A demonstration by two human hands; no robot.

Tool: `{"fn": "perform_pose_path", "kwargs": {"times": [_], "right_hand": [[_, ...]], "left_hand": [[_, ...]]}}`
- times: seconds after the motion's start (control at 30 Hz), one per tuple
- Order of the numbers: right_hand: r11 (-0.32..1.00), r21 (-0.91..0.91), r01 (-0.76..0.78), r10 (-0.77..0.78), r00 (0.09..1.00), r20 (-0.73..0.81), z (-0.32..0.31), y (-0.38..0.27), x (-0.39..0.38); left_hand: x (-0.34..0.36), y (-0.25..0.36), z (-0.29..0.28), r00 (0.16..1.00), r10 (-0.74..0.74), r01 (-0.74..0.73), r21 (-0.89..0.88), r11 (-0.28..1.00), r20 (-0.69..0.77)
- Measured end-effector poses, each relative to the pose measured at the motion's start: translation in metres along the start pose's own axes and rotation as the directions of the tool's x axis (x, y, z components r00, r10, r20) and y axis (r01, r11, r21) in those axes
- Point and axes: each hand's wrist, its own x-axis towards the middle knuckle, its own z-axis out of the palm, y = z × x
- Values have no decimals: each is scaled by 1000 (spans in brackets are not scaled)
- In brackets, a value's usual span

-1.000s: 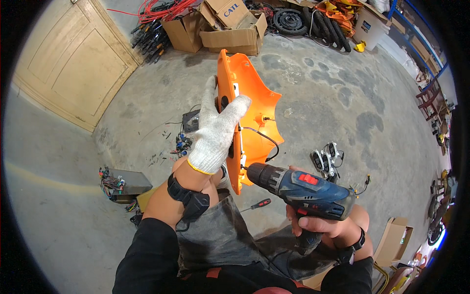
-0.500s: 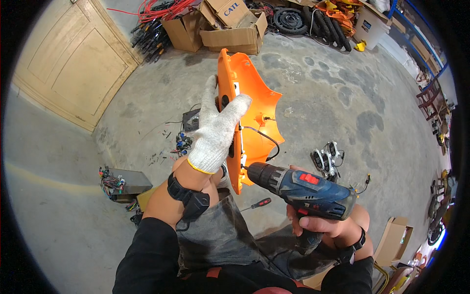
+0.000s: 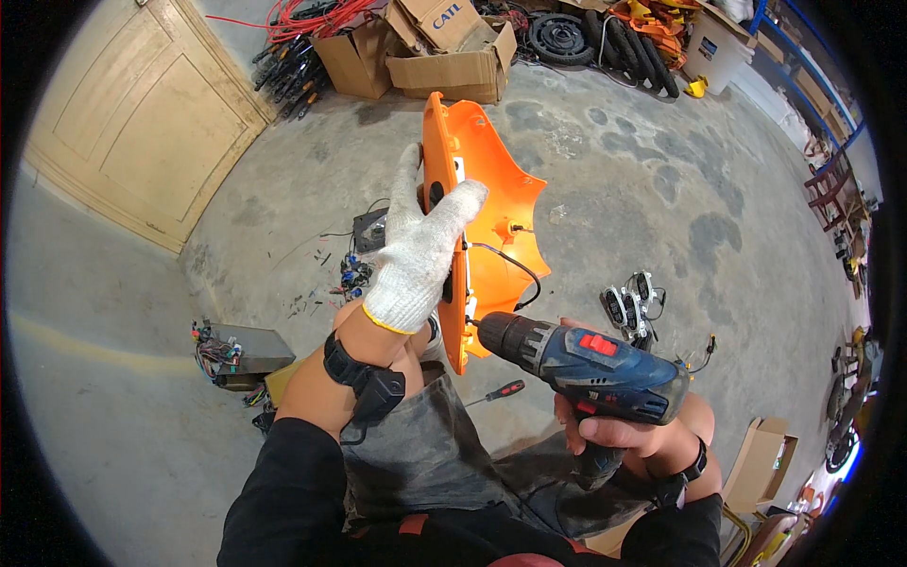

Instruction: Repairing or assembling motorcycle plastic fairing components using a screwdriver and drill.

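Left hand: my left hand (image 3: 416, 255), in a white knit glove, grips the left rim of the orange panel (image 3: 501, 194); some fingertips are hidden behind the panel.
Right hand: my right hand (image 3: 619, 435), bare, is closed around the handle of the drill (image 3: 605, 369); the trigger is covered.
Panel position: upright in front of me, above the floor (image 3: 605, 227), well apart from the floor's far edge. My glove hides part of its left side.
Drill bit: points at the panel's lower end. Contact with a screw is too small to confirm.
Cable: the black cable (image 3: 518, 263) curves out from the panel's inner side; its lower end is hard to make out.
Screwdriver: the red-and-black screwdriver (image 3: 505, 391) lies on the floor between my knees.
White parts: the cluster of white and black parts (image 3: 628, 307) lies on the floor right of the panel; its type cannot be determined.
Floor, far edge: cardboard box (image 3: 449, 80) and white bucket (image 3: 715, 57); upper picture border cuts off the items behind.
Floor, right edge: clutter, blurred and bent by the lens.
Markings: large dark-blue capitals on the box flap, legible; a dark label on the bucket and pale print on the drill, both too small to read.
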Motion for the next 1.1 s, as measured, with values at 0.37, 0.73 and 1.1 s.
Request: {"fn": "perform_pose_path", "kwargs": {"times": [0.37,0.73,1.1], "right_hand": [[1000,-21,19,-19,1000,9,-2,3,1],[1000,1,28,-28,1000,9,-1,4,1],[1000,-16,14,-15,996,-85,6,6,-4]], "left_hand": [[0,-1,-2,1000,2,-2,-1,1000,-11],[-1,0,-2,1000,0,0,1,1000,-12],[-2,-4,-2,1000,4,-5,-10,1000,-11]]}}
